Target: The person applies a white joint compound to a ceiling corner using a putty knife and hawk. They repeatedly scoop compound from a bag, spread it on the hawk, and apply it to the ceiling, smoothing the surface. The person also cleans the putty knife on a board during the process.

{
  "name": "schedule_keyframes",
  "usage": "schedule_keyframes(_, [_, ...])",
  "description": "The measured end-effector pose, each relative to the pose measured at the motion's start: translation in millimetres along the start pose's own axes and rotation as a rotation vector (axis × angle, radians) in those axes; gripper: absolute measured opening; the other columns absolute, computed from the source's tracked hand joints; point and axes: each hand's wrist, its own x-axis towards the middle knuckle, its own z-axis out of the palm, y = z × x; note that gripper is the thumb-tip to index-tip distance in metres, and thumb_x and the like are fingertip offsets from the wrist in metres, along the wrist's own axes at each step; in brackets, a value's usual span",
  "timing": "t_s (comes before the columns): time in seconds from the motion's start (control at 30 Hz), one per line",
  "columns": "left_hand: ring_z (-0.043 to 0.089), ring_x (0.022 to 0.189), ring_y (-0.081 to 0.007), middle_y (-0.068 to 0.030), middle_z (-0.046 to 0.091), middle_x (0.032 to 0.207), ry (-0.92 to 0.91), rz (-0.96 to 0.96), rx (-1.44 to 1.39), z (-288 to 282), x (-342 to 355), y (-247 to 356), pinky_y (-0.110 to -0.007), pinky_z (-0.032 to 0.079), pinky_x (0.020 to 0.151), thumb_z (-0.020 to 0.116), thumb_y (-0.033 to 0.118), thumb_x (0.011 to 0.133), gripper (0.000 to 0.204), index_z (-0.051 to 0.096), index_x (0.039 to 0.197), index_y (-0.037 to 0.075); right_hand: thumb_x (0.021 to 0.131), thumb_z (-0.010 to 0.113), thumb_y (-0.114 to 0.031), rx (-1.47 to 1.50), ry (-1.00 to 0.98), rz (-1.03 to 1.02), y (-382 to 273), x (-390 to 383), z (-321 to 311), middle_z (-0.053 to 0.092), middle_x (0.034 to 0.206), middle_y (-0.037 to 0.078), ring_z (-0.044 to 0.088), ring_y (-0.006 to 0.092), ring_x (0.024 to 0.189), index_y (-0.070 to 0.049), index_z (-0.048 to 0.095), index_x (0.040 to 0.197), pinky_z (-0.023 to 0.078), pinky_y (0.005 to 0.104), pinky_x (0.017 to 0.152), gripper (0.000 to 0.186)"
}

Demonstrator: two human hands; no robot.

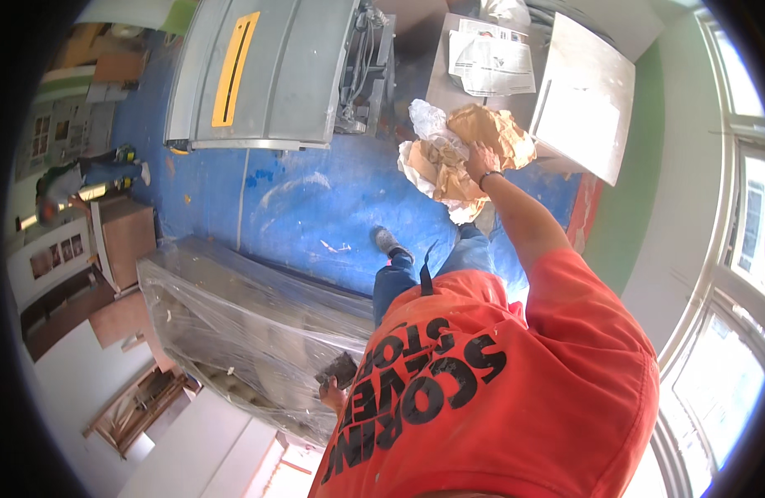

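Out in front at the right, my right hand grips a large bundle of crumpled brown packing paper. Pale, whitish crumpled sheets are bunched in with it on the left side. My left hand is low at my left side, its fingers around a dark grey, rough-looking lump; what kind of thing this is cannot be made out. Beside that hand lies a long piece wrapped in clear plastic film.
A large grey machine with a yellow strip stands ahead on the blue floor. At the far right are newspapers on a box and a pale panel. Windows line the right wall. Another person is at the far left, near cabinets.
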Motion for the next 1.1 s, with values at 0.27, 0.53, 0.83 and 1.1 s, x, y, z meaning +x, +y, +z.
schedule_keyframes(0.27, [0.069,0.098,-0.0340,-0.0253,0.071,0.109,0.167,0.061,0.566,9.2,-80.8,-19.0,-0.044,0.056,0.087,0.080,0.040,0.084,0.061,0.065,0.112,-0.012,0.094,0.062,-0.028,0.316,0.154,0.408,52.2,67.7,-38.7,0.075,0.098,0.020,0.073,0.0387,0.094,-0.017,0.071,0.111,0.057,0.0489,0.082,0.022])
schedule_keyframes(0.53, [0.070,0.091,-0.0287,-0.0193,0.070,0.108,0.065,-0.027,0.001,37.0,-116.0,50.0,-0.041,0.058,0.077,0.079,0.022,0.087,0.049,0.061,0.117,-0.012,0.090,0.064,-0.026,0.591,0.397,1.118,134.3,72.2,-39.8,0.072,0.111,0.022,0.068,0.0428,0.104,-0.001,0.065,0.115,0.052,0.0518,0.092,0.035])
schedule_keyframes(0.83, [0.067,0.086,-0.0227,-0.0146,0.070,0.102,-0.045,0.226,0.304,36.6,-137.1,86.0,-0.040,0.055,0.075,0.079,0.016,0.086,0.036,0.064,0.109,-0.008,0.093,0.059,-0.008,0.744,0.092,-0.108,61.5,0.7,-18.8,0.071,0.110,0.022,0.066,0.0394,0.107,-0.004,0.068,0.118,0.050,0.0481,0.097,0.027])
schedule_keyframes(1.1, [0.055,0.076,-0.0127,-0.0039,0.068,0.084,0.242,0.195,-0.051,37.2,-209.8,133.3,-0.033,0.047,0.068,0.080,0.012,0.083,0.021,0.068,0.095,-0.001,0.107,0.046,-0.039,0.430,-0.505,-0.445,78.9,85.6,181.7,0.058,0.140,0.028,0.054,0.0444,0.132,0.000,0.050,0.145,0.039,0.0483,0.114,0.055])
